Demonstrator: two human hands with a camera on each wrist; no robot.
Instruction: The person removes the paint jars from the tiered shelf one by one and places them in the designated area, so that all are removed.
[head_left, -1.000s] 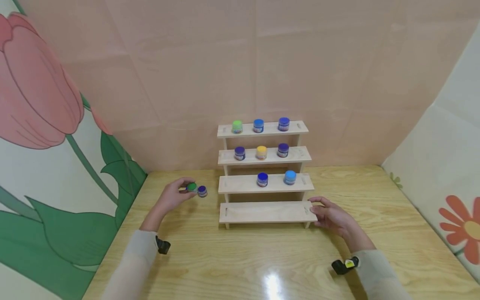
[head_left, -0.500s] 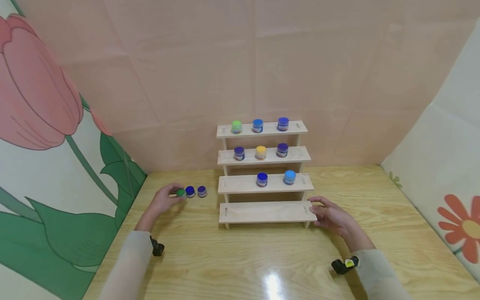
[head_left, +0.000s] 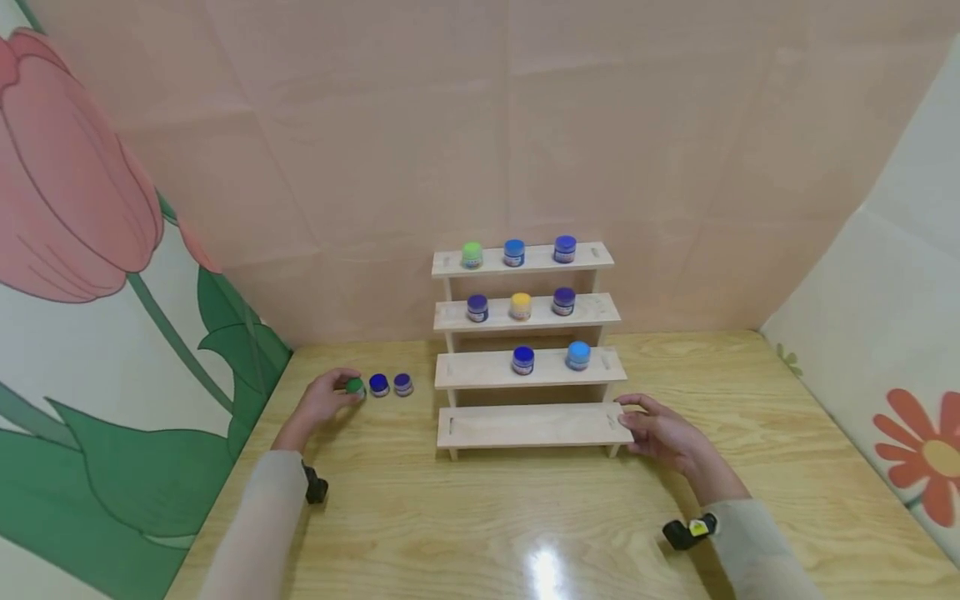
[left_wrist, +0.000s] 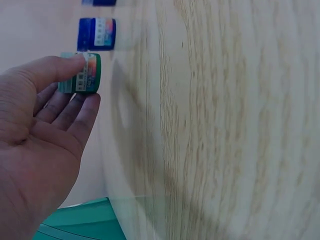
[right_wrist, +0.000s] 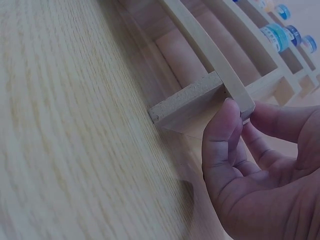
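Note:
My left hand (head_left: pixel 324 398) is at the left of the table, thumb and fingers pinching a small green-lidded paint jar (left_wrist: pixel 86 75). Just right of it on the table stand a blue-lidded jar (head_left: pixel 378 384) and a purple-lidded jar (head_left: pixel 403 384) in a row. At the centre is a four-step wooden display rack (head_left: pixel 532 425). My right hand (head_left: pixel 663 433) grips the right end of its lowest shelf; in the right wrist view the thumb and fingers pinch the shelf's corner (right_wrist: pixel 240 102).
Jars stand on the upper three steps, among them a light-green one (head_left: pixel 472 255), a yellow one (head_left: pixel 521 307) and a light-blue one (head_left: pixel 578 356). The bottom step bears no jars. A pinkish backdrop (head_left: pixel 360 167) closes off the table's rear, with flower-printed panels at both sides.
My left hand has moved left with the green-lidded jar, bringing the blue-lidded jar beside it into full view. The right hand has stayed on the rack's lowest shelf.

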